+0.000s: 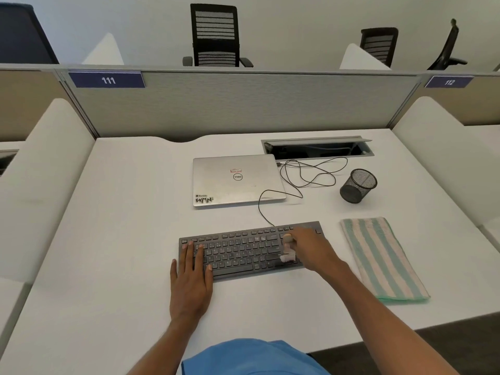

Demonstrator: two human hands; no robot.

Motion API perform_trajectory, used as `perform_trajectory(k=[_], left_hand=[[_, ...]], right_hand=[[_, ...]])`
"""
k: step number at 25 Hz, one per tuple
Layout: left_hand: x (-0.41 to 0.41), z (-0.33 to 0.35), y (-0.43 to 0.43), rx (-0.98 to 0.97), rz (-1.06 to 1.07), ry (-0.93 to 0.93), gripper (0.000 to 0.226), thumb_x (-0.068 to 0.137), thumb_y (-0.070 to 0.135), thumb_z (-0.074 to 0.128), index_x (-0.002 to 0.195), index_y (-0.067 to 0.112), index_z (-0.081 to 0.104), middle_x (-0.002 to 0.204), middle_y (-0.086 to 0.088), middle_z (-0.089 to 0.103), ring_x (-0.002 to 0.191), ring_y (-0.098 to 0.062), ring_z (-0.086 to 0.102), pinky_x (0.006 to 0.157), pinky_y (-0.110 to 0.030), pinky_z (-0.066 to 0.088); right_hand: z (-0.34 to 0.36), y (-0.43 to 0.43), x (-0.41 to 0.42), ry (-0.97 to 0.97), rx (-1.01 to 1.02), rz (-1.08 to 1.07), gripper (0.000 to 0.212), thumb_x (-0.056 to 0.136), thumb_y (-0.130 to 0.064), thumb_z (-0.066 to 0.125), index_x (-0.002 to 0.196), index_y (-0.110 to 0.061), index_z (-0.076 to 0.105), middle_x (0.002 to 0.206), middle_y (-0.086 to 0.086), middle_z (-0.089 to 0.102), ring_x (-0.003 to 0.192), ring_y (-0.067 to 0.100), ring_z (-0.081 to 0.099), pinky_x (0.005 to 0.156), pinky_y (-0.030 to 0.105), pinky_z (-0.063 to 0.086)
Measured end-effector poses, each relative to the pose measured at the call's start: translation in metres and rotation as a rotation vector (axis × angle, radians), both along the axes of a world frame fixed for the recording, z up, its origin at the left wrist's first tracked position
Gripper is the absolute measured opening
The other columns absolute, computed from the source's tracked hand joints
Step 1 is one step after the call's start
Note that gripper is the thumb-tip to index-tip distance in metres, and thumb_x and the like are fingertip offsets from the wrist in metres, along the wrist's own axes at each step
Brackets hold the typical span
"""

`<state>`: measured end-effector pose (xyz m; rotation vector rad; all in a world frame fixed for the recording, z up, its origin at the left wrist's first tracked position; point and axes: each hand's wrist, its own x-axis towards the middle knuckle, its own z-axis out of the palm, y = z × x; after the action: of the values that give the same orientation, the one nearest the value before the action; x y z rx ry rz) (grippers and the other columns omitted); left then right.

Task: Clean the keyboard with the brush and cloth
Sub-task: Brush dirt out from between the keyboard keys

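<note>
Head view: brushing keyboard's (243,251) right end.
Gripping brush (287,249) with right hand (312,251); pressing flat left hand (192,277) on keyboard's left end. Cloth (381,258) right of keyboard. Risk: hard strokes popping keys (270,243) or skidding keyboard.

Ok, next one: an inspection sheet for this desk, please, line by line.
Surface: white desk, cable hatch open at the back.
Job's things: keyboard flat; brush on its right-hand keys; striped cloth folded to its right, untouched.
Clutter: closed laptop; mesh cup.
Grippers: left hand flat on keyboard's left end; right hand grips brush.
Cables: thin black cable loops from keyboard towards laptop.
Surroundings: grey partition, office chairs beyond.
</note>
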<state>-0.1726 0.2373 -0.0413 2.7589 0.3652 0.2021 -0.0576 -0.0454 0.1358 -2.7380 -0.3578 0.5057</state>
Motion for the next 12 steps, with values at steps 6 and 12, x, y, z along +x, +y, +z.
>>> perform_trajectory(k=[6,12], left_hand=[[-0.001,-0.001,0.000,0.005,0.002,-0.001,0.063,0.106,0.042,0.027,0.162,0.015,0.037,0.174,-0.004,0.023,0.162,-0.021,0.012,0.129,-0.054,0.018],[-0.001,-0.001,0.000,0.007,0.003,0.002,0.064,0.106,0.043,0.025,0.163,0.016,0.035,0.175,-0.003,0.021,0.163,-0.019,0.009,0.130,-0.053,0.016]], right_hand=[[-0.001,-0.004,0.007,0.074,0.028,-0.112,0.017,0.098,-0.011,0.052,0.103,-0.019,0.066,0.095,-0.004,0.064,0.070,-0.001,0.057,0.051,0.003,0.043],[0.007,-0.005,-0.002,0.082,0.004,-0.201,0.012,0.100,-0.008,0.049,0.094,-0.012,0.058,0.081,-0.003,0.056,0.056,-0.004,0.058,0.040,0.005,0.038]])
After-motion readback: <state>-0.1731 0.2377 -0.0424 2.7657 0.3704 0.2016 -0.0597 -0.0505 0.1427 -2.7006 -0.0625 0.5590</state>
